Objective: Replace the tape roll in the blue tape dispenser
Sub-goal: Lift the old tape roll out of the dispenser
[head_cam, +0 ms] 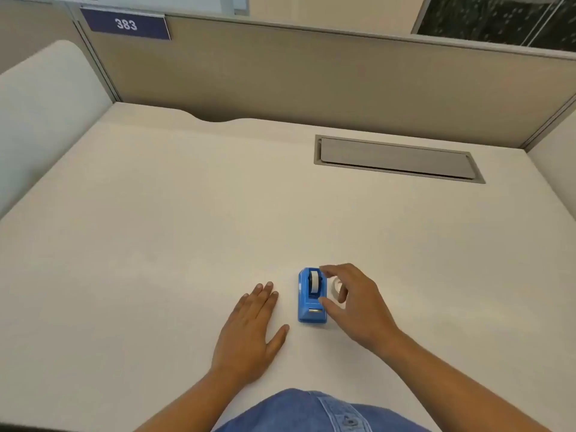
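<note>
A small blue tape dispenser (pixel 311 297) stands on the white desk near the front, with a white tape roll (pixel 314 280) seated upright in it. A second tape roll (pixel 337 285) lies flat on the desk just right of the dispenser, mostly hidden behind my right hand. My right hand (pixel 355 304) hovers at the dispenser's right side, fingers spread and curved, thumb near the cutter end, holding nothing. My left hand (pixel 252 332) rests flat on the desk to the left of the dispenser, fingers together, a short gap away from it.
A grey cable hatch (pixel 396 159) is set into the desk at the back right. Beige partition walls (pixel 311 76) close the back, with a sign reading 383 (pixel 126 24). A white side panel (pixel 40 104) stands at the left.
</note>
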Demonstrator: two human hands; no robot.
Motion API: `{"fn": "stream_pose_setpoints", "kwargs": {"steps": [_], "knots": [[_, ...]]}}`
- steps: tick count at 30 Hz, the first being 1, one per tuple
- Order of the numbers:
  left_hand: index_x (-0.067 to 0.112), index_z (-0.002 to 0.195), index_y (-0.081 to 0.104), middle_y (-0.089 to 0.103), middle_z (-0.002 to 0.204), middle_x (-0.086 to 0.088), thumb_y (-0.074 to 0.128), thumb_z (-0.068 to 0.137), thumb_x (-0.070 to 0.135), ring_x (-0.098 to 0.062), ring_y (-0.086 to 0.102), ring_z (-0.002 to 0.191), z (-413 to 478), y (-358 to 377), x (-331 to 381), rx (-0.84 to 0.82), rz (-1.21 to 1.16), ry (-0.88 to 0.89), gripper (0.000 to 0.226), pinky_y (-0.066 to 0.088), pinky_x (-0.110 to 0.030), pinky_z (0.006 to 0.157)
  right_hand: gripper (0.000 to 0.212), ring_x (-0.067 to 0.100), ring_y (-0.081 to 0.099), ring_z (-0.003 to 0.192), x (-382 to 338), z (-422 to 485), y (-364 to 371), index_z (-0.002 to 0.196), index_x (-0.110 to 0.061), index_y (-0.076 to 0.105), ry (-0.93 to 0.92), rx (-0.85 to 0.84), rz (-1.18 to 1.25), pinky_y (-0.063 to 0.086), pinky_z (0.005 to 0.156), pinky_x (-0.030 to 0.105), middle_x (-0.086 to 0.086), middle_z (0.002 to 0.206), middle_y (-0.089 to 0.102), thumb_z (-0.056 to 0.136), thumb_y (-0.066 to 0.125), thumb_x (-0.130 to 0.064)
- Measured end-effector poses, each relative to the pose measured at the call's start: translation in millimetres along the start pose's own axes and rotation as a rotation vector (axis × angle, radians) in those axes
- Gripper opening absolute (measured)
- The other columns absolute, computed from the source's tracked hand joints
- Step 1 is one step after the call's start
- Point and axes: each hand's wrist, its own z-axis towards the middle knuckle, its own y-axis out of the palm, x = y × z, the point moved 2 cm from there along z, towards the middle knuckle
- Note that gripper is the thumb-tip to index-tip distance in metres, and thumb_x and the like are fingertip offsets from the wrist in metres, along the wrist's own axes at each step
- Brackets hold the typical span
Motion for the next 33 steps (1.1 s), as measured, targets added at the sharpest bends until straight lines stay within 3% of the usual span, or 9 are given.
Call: {"fn": "stream_pose_setpoints", "kwargs": {"steps": [9, 14, 18, 20, 23, 28, 33], "knots": [[0.024, 0.151, 0.022, 0.012, 0.159, 0.01, 0.023, 0.098, 0.054, -0.007, 0.009, 0.146, 1, -2, 0, 0.057, 0.005, 0.048, 0.061, -0.003, -0.024, 0.117, 0.055, 0.002, 0.056, 0.065, 0, 23, 4, 0.126, -0.045, 0.051, 0.036, -0.183, -0.039, 0.05, 0.073, 0.016, -0.026, 0.124, 0.05, 0.079, 0.074, -0.027], [0.027, 0.152, 0.017, 0.011, 0.158, 0.014, 0.028, 0.094, 0.062, -0.003, 0.006, 0.146, 7, -5, 7, 0.077, -0.12, 0.005, 0.068, -0.003, -0.026, 0.119, 0.051, -0.007, 0.054, 0.069, 0, 28, 5, 0.123, -0.044, 0.054, 0.02, -0.203, -0.054, 0.047, 0.074, 0.013, -0.026, 0.121, 0.054, 0.08, 0.075, -0.026], [0.042, 0.147, 0.01, 0.013, 0.153, 0.023, 0.036, 0.082, 0.078, 0.019, 0.0, 0.136, 22, -15, 22, 0.114, -0.368, 0.013, 0.078, 0.004, -0.02, 0.115, 0.046, -0.016, 0.047, 0.074, 0, 32, 6, 0.121, -0.036, 0.06, -0.029, -0.217, -0.076, 0.044, 0.08, 0.013, -0.02, 0.118, 0.058, 0.08, 0.075, -0.022], [0.051, 0.143, 0.003, 0.017, 0.152, 0.024, 0.048, 0.074, 0.081, 0.019, 0.005, 0.134, 30, -17, 28, 0.079, -0.42, 0.046, 0.088, 0.01, -0.022, 0.114, 0.045, -0.012, 0.049, 0.077, -1, 33, 7, 0.121, -0.032, 0.061, -0.034, -0.222, -0.087, 0.047, 0.081, 0.016, -0.017, 0.115, 0.059, 0.08, 0.075, -0.02], [0.061, 0.138, -0.002, 0.021, 0.152, 0.024, 0.057, 0.065, 0.083, 0.015, 0.011, 0.134, 43, -15, 32, 0.04, -0.426, 0.081, 0.096, 0.005, -0.024, 0.116, 0.044, -0.006, 0.052, 0.075, -3, 33, 7, 0.119, -0.03, 0.062, -0.035, -0.224, -0.087, 0.047, 0.078, 0.015, -0.017, 0.106, 0.06, 0.079, 0.075, -0.017], [0.043, 0.146, 0.016, 0.032, 0.15, 0.022, 0.063, 0.066, 0.078, 0.006, 0.026, 0.138, 55, -5, 27, 0.043, -0.43, 0.111, 0.099, 0.009, -0.037, 0.121, 0.038, -0.001, 0.056, 0.072, -5, 36, 7, 0.111, -0.033, 0.064, -0.022, -0.208, -0.093, 0.046, 0.07, 0.013, -0.02, 0.095, 0.06, 0.078, 0.075, -0.017], [0.044, 0.145, 0.018, 0.042, 0.146, 0.022, 0.058, 0.066, 0.082, 0.013, 0.031, 0.131, 56, -1, 27, 0.055, -0.37, 0.129, 0.096, 0.001, -0.025, 0.119, 0.033, 0.003, 0.058, 0.07, -8, 39, 4, 0.105, -0.031, 0.065, -0.025, -0.241, -0.116, 0.051, 0.07, 0.021, -0.018, 0.09, 0.06, 0.076, 0.075, -0.018]]}}
